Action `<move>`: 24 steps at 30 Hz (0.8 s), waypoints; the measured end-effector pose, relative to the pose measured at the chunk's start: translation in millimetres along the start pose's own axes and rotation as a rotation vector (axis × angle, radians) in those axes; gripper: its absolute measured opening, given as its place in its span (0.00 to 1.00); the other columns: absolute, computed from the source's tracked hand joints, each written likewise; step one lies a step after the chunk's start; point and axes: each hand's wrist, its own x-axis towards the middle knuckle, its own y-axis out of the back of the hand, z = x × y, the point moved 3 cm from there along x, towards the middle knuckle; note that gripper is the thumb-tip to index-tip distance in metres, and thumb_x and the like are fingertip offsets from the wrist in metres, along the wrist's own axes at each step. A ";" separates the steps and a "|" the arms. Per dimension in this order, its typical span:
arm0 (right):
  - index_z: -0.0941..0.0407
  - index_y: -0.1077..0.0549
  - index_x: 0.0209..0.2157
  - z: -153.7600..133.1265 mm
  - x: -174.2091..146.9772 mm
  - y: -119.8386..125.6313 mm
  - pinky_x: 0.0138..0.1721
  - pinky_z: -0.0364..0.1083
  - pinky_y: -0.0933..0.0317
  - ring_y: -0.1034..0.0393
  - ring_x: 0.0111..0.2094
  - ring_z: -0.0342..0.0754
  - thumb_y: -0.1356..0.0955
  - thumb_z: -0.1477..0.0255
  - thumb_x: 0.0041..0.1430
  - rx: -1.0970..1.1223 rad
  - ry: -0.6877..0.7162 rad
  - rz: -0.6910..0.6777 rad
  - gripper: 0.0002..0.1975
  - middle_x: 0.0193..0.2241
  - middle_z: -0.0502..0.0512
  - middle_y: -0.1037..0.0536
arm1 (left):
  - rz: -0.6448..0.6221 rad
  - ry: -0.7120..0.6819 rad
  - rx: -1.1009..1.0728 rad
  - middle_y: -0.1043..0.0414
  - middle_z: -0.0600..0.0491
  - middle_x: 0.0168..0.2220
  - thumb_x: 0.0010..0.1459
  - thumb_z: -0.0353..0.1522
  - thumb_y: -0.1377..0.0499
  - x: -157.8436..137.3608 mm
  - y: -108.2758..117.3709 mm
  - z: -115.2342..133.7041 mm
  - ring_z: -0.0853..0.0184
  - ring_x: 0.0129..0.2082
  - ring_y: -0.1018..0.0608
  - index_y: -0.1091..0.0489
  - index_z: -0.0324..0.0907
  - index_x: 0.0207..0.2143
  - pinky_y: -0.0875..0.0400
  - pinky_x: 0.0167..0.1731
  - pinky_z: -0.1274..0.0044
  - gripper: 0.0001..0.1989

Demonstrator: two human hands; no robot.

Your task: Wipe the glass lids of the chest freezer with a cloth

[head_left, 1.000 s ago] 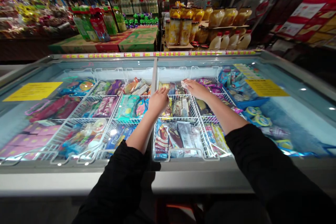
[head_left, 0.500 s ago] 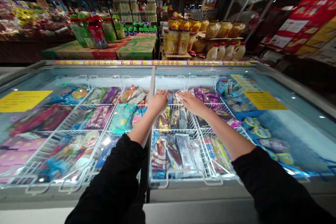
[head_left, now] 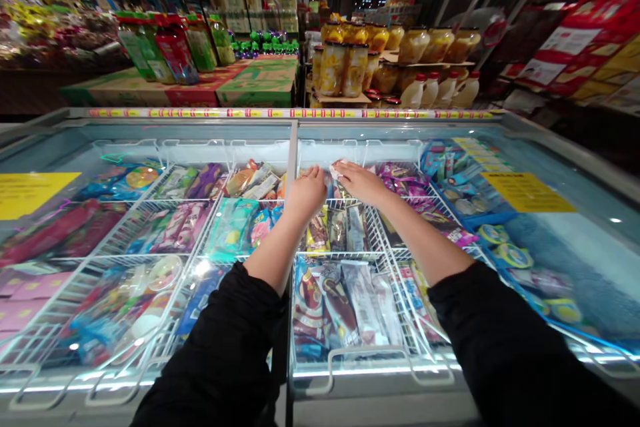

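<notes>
My left hand (head_left: 307, 192) is over the middle of the chest freezer (head_left: 370, 387), just right of the centre divider (head_left: 293, 153). Its fingers are curled together, and whatever they may hold is hidden. To its right, my right hand (head_left: 361, 183) reaches forward with its fingers on a crumpled white cloth or tissue (head_left: 338, 169), which shows at the fingertips. Below both hands, wire baskets (head_left: 373, 250) hold wrapped ice creams (head_left: 317, 230). Closer to me lie brown and silver ice cream packets (head_left: 357, 297).
Yellow signs (head_left: 527, 192) lie on the freezer's glass at both sides. A price strip (head_left: 270, 113) runs along the far rim. Behind it stand jars of fruit (head_left: 345, 70), bottles (head_left: 173, 50) on cartons (head_left: 257, 83), and red boxes (head_left: 570, 40) at the right.
The view has shifted slightly closer to the freezer. My right hand and the white cloth or tissue have moved slightly forward; my left hand stays near the divider with fingers curled.
</notes>
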 end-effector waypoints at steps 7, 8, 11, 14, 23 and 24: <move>0.48 0.30 0.68 34.0 -28.2 14.8 0.76 0.59 0.53 0.44 0.74 0.52 0.39 0.69 0.73 0.026 -0.065 0.067 0.25 0.71 0.49 0.33 | 0.024 -0.003 -0.004 0.35 0.42 0.71 0.71 0.27 0.51 0.3 -2.2 -2.1 0.60 0.72 0.32 0.35 0.36 0.69 0.36 0.70 0.68 0.26; 0.49 0.30 0.68 36.0 -19.2 15.3 0.76 0.59 0.52 0.44 0.74 0.52 0.39 0.69 0.74 0.022 -0.090 0.072 0.25 0.71 0.49 0.33 | 0.025 -0.002 -0.005 0.35 0.42 0.71 0.71 0.27 0.51 0.3 -2.1 -2.0 0.60 0.72 0.32 0.35 0.35 0.69 0.36 0.70 0.68 0.26; 0.52 0.28 0.67 31.0 17.7 11.9 0.76 0.56 0.53 0.44 0.74 0.52 0.39 0.72 0.73 0.009 -0.152 0.067 0.25 0.70 0.51 0.32 | 0.024 0.003 -0.007 0.36 0.39 0.71 0.71 0.26 0.51 0.4 -1.5 -1.2 0.58 0.72 0.32 0.35 0.32 0.68 0.36 0.69 0.68 0.25; 0.56 0.28 0.67 14.5 43.3 5.4 0.77 0.54 0.55 0.43 0.73 0.51 0.39 0.76 0.72 -0.017 -0.144 0.052 0.25 0.70 0.55 0.32 | 0.024 -0.004 -0.013 0.36 0.38 0.71 0.72 0.27 0.51 0.8 -1.1 -0.7 0.58 0.72 0.33 0.34 0.30 0.67 0.37 0.70 0.68 0.25; 0.49 0.29 0.68 33.0 0.5 16.4 0.76 0.57 0.52 0.43 0.73 0.52 0.39 0.71 0.73 0.003 -0.033 0.030 0.25 0.70 0.48 0.32 | 0.022 -0.008 -0.025 0.37 0.38 0.71 0.72 0.27 0.50 1.2 -1.8 -1.8 0.58 0.72 0.32 0.35 0.29 0.68 0.38 0.71 0.69 0.25; 0.50 0.29 0.68 40.2 2.2 18.6 0.76 0.57 0.52 0.42 0.73 0.53 0.40 0.71 0.73 0.003 -0.056 0.042 0.25 0.70 0.49 0.32 | 0.021 -0.008 -0.022 0.37 0.38 0.71 0.72 0.26 0.50 1.2 -1.5 -1.7 0.58 0.72 0.32 0.35 0.29 0.68 0.38 0.71 0.69 0.25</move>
